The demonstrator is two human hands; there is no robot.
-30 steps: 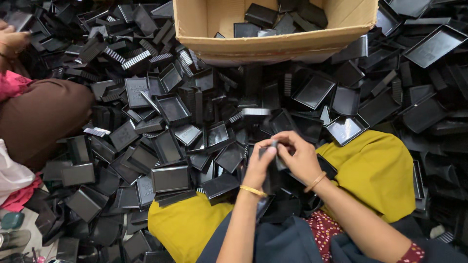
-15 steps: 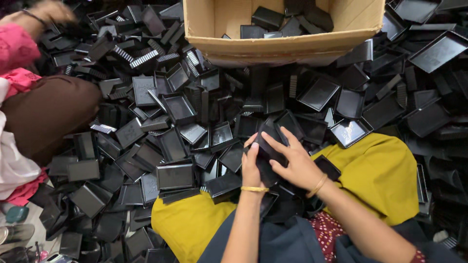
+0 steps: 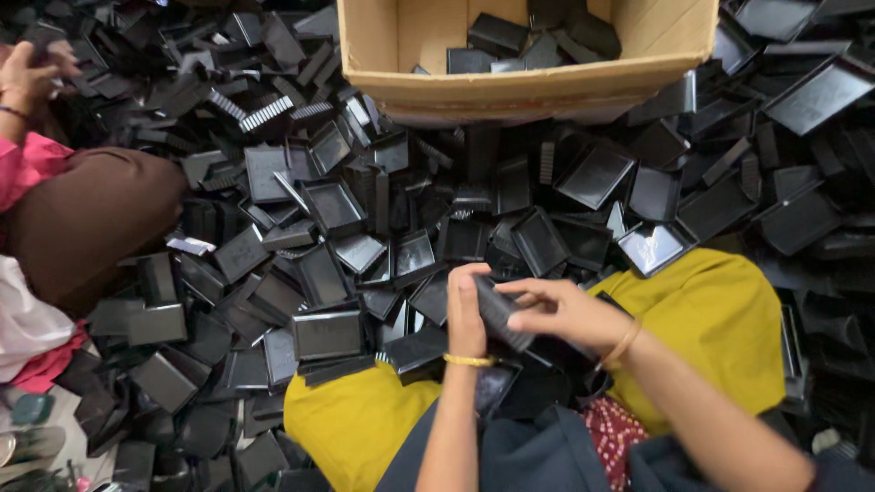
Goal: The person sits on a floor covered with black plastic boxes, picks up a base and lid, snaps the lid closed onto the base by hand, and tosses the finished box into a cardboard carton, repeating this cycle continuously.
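Note:
Both of my hands hold one small black plastic tray piece (image 3: pixel 499 312) above my lap. My left hand (image 3: pixel 467 312), with a gold bangle at the wrist, grips its left side. From the right, my right hand (image 3: pixel 567 315) lays its fingers over the top of the piece. Below them are my knees in yellow cloth (image 3: pixel 702 319) and dark fabric. A heap of black plastic trays (image 3: pixel 365 228) covers the floor just beyond my hands.
A cardboard box (image 3: pixel 538 87) holding several black trays stands at the top centre. At the left sits another person in brown and pink clothing (image 3: pixel 82 219), one hand (image 3: pixel 32 73) raised at the top-left corner. More black trays (image 3: pixel 802 182) lie piled on the right.
My hands have lowered towards my lap and turned the black piece between them. The person at the left has shifted the raised hand. The view moved slightly downward.

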